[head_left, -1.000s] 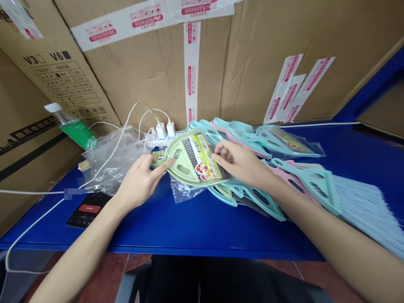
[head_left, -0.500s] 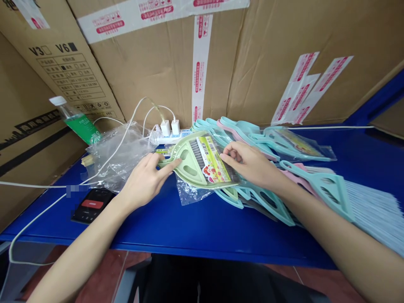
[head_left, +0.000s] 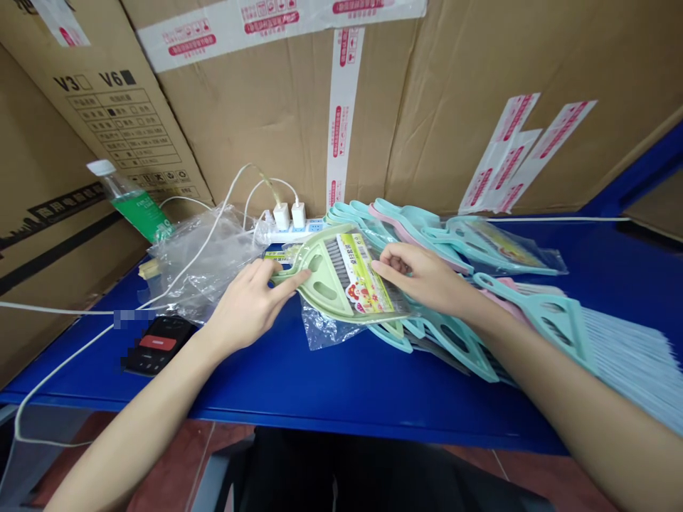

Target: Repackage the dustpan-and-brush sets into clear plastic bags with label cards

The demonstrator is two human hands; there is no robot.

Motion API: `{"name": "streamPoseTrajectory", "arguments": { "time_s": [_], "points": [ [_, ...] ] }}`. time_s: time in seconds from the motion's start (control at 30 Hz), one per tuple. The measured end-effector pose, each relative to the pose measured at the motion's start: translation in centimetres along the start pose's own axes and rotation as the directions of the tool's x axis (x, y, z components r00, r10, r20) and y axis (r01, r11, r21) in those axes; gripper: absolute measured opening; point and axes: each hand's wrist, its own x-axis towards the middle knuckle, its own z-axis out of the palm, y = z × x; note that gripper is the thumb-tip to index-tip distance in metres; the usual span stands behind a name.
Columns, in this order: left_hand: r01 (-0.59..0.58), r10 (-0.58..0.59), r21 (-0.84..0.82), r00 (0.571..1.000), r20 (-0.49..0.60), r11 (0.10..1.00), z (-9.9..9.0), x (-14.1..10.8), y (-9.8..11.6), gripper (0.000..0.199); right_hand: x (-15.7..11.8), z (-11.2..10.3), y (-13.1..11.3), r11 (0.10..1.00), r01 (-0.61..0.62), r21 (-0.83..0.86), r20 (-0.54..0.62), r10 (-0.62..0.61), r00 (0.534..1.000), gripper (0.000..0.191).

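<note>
a person's left hand (head_left: 248, 302), closed around the handle end of a light-green dustpan (head_left: 334, 277), lays a thumb along its face, apparently to steady it over the blue tabletop (head_left: 341, 387), between both hands. the right hand (head_left: 421, 274), fingers loosely curled, meets the far edge of the printed label card (head_left: 366, 274); whether it grips any clear film there cannot be told. the card covers part of the gray brush (head_left: 336, 259), likely so its print shows. turquoise dustpans (head_left: 464, 348) overlap at right, their flat shapes suiting a pile; crumpled plastic bags (head_left: 195, 249) lie left, well apart.
</note>
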Motion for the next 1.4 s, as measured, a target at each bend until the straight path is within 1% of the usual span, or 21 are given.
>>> {"name": "streamPoseTrajectory", "arguments": {
  "time_s": [0.1,0.2,0.27,0.4,0.57,0.67,0.73,0.8,0.9,0.97,1.03,1.1,1.13,1.17,1.27,1.3,1.4],
  "points": [
    [0.001,-0.001,0.005,1.000,0.002,1.000,0.1,0.0,0.0,0.037,0.0,-0.1,0.0,0.997,-0.067,0.032,0.064,0.064,0.996,0.031],
    [0.008,-0.008,0.005,1.000,0.013,1.000,0.1,-0.2,-0.1,0.037,0.1,-0.3,0.2,0.991,-0.136,0.022,0.099,0.133,0.986,0.032],
    [0.018,-0.018,-0.001,1.000,0.023,1.000,0.1,-0.2,-0.1,0.038,0.2,-0.4,0.4,0.990,-0.138,0.026,0.125,0.134,0.983,0.031],
    [0.029,-0.028,-0.009,0.999,0.041,1.000,0.0,-0.3,-0.2,0.039,0.2,-0.7,0.4,0.992,-0.101,0.074,0.159,0.088,0.983,0.026],
    [0.034,-0.033,-0.009,0.998,0.054,0.999,-0.2,-0.2,-0.1,0.039,0.1,-0.9,0.0,0.996,-0.002,0.088,0.079,-0.005,0.997,0.022],
    [0.028,-0.028,-0.008,0.998,0.055,1.000,-0.1,-0.2,0.0,0.039,0.0,-0.9,-0.3,0.998,0.066,-0.003,-0.026,-0.066,0.998,0.018],
    [0.027,-0.026,-0.014,0.998,0.054,1.000,-0.1,-0.2,0.0,0.039,0.0,-0.9,-0.5,0.995,0.089,-0.039,-0.078,-0.092,0.993,0.017],
    [0.037,-0.036,-0.027,0.998,0.060,0.999,-0.1,-0.2,0.0,0.039,0.0,-1.0,-0.6,0.997,0.076,0.019,-0.080,-0.074,0.994,0.018],
    [0.047,-0.044,-0.044,0.997,0.068,0.998,-0.1,-0.3,0.0,0.039,0.3,-1.0,-0.5,0.977,0.007,0.212,-0.034,0.000,0.999,0.023],
    [0.033,-0.031,-0.040,0.998,0.048,0.999,-0.1,-0.3,0.0,0.039,0.4,-1.0,-0.3,0.947,-0.031,0.319,0.001,0.032,0.999,0.029],
    [0.016,-0.015,-0.028,1.000,0.021,0.999,-0.1,-0.3,-0.1,0.038,0.5,-0.8,0.0,0.933,-0.046,0.357,0.051,0.030,0.998,0.032],
    [0.005,-0.005,-0.022,1.000,0.005,1.000,-0.1,-0.2,0.0,0.037,0.4,-0.6,0.2,0.948,-0.043,0.315,0.116,0.006,0.993,0.036],
    [0.004,-0.004,-0.024,1.000,0.005,1.000,-0.2,-0.2,0.1,0.037,0.3,-0.4,0.3,0.964,-0.030,0.264,0.128,-0.004,0.992,0.039],
    [0.004,-0.004,-0.029,1.000,0.005,1.000,-0.2,-0.1,0.1,0.037,0.1,-0.3,0.3,0.980,-0.011,0.200,0.114,-0.012,0.993,0.042],
    [0.001,-0.001,-0.048,1.000,-0.005,0.999,-0.2,-0.1,0.4,0.038,-0.3,0.0,0.1,0.999,0.034,0.014,0.012,-0.034,0.999,0.054],
    [0.000,0.000,-0.056,1.000,-0.002,0.998,-0.3,-0.1,0.4,0.038,-0.4,0.1,0.1,0.999,0.032,-0.011,0.002,-0.032,0.999,0.056],
    [0.016,-0.012,-0.107,0.999,0.039,0.994,-0.4,-0.1,0.3,0.040,-0.3,-0.2,0.2,1.000,-0.012,-0.006,0.065,0.012,0.998,0.056]
  ]
}}
